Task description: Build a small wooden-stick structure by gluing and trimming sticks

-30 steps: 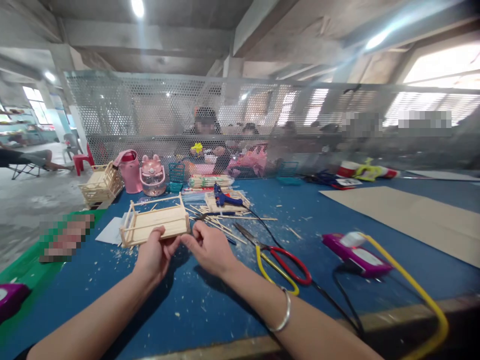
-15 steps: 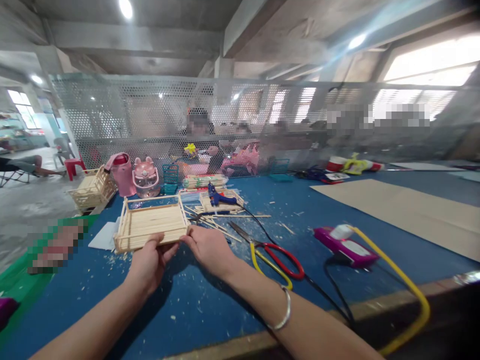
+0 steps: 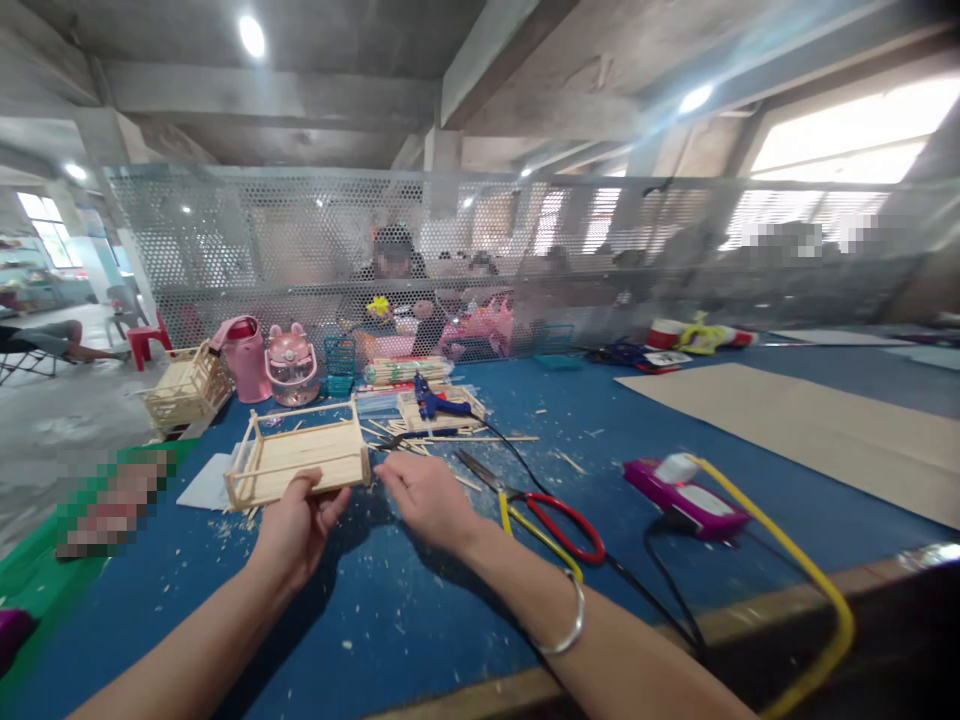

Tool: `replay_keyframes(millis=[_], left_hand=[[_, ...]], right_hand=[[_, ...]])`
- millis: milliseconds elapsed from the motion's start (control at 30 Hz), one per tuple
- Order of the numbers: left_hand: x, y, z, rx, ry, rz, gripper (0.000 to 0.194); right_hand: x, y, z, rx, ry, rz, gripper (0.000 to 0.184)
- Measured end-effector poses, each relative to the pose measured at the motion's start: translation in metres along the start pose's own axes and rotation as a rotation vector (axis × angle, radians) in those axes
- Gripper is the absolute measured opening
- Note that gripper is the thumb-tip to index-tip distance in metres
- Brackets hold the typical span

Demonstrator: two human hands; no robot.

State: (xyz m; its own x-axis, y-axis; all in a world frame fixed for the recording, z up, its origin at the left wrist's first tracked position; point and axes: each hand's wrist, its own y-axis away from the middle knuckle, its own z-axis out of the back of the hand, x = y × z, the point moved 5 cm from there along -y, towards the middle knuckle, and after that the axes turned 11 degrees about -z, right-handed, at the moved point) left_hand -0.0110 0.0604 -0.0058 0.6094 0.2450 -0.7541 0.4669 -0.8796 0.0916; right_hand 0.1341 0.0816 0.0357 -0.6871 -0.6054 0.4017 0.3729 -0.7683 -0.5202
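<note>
My left hand (image 3: 296, 525) is closed on the front edge of a small wooden stick tray (image 3: 300, 458), thumb inside and fingers beneath. The tray has a slatted floor, corner posts and thin rails, and is held slightly tilted above the table. Just right of its near corner is my right hand (image 3: 427, 500), its fingers curled together and a small gap from the tray. Whatever those fingers may hold is hidden. Beyond the hands lies a blue glue gun (image 3: 442, 400) on another piece of stick work (image 3: 409, 412). Scissors (image 3: 555, 515) with red and yellow handles lie right of my right hand.
Loose sticks (image 3: 506, 438) and shavings litter the blue table (image 3: 420, 640). A purple power strip (image 3: 686, 500) with a yellow cord lies right, near cardboard (image 3: 795, 430). Pink bottles (image 3: 292, 370) and a stick crate (image 3: 187, 385) stand left. A perforated screen (image 3: 262, 240) runs behind; a person sits beyond.
My right hand has come off the tray's right corner and moved slightly to the right. My left hand still holds the tray. The view has shifted a little.
</note>
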Motion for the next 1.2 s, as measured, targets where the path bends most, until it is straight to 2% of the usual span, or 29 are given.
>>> replay_keyframes(millis=[133, 233, 300, 400, 533, 733, 833, 1000, 1067, 1200], left_hand=[[-0.002, -0.005, 0.001, 0.004, 0.018, 0.037, 0.031], [0.0, -0.004, 0.002, -0.003, 0.007, 0.054, 0.029], [0.003, -0.003, 0.001, 0.007, -0.011, 0.055, 0.029], [0.005, 0.0, 0.0, 0.046, -0.047, 0.024, 0.031], [0.006, 0.001, 0.001, 0.059, -0.108, 0.007, 0.036], [0.005, 0.0, -0.001, 0.093, -0.162, -0.01, 0.041], [0.004, 0.0, -0.001, 0.096, -0.189, -0.03, 0.042], [0.002, -0.006, 0.0, 0.128, -0.178, -0.009, 0.041], [-0.001, -0.01, 0.0, 0.142, -0.156, -0.001, 0.038], [-0.007, -0.014, -0.001, 0.172, -0.1, -0.006, 0.032]], right_hand=[[-0.026, -0.008, 0.017, -0.174, -0.239, -0.254, 0.032], [-0.03, -0.007, 0.013, -0.14, -0.384, -0.327, 0.023], [-0.021, -0.005, 0.003, -0.028, -0.455, -0.266, 0.019], [-0.003, 0.002, -0.007, 0.08, -0.474, -0.147, 0.025], [0.003, 0.005, -0.005, 0.017, -0.29, -0.107, 0.016], [0.006, 0.007, -0.001, -0.048, 0.032, 0.07, 0.023], [0.006, 0.008, -0.001, -0.031, 0.024, 0.086, 0.025], [0.005, 0.005, 0.002, 0.099, -0.178, 0.091, 0.027], [-0.003, 0.0, 0.008, 0.078, -0.274, 0.026, 0.03], [-0.038, -0.009, 0.023, -0.15, -0.483, -0.286, 0.03]])
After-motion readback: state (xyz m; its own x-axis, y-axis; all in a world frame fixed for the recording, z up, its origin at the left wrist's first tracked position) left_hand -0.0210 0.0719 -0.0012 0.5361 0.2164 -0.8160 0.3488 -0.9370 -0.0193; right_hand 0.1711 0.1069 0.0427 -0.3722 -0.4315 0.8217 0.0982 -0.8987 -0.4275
